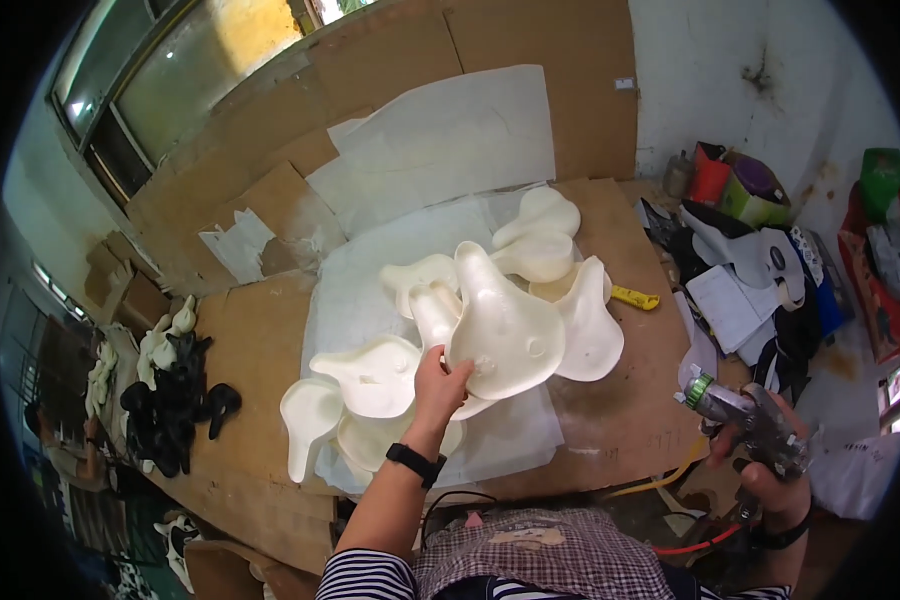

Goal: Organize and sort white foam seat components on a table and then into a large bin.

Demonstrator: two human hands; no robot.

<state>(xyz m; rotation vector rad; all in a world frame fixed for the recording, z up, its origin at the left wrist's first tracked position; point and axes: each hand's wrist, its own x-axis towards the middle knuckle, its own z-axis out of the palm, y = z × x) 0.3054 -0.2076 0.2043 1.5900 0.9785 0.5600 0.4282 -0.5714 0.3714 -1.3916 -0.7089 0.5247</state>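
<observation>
My left hand [440,388] is closed on the lower left edge of a large cream-white bicycle saddle piece [510,330], which lies on top of a pile. Its narrow nose points away from me. Several similar saddle pieces surround it, among them one at the left [375,375] with a slot, one at the right [592,330] and one at the far side [545,215]. Off to the right, away from the pile, my right hand [760,470] grips a spray gun [735,405] with a green ring on its front. That hand's fingers are partly behind the gun.
White sheeting [360,290] covers part of the cardboard-topped table [630,430]. A yellow cutter knife [635,297] lies right of the pile. Black saddles [175,400] sit at the left. Papers [730,300] and a red container [710,175] crowd the right side. A red hose [705,542] runs below the gun.
</observation>
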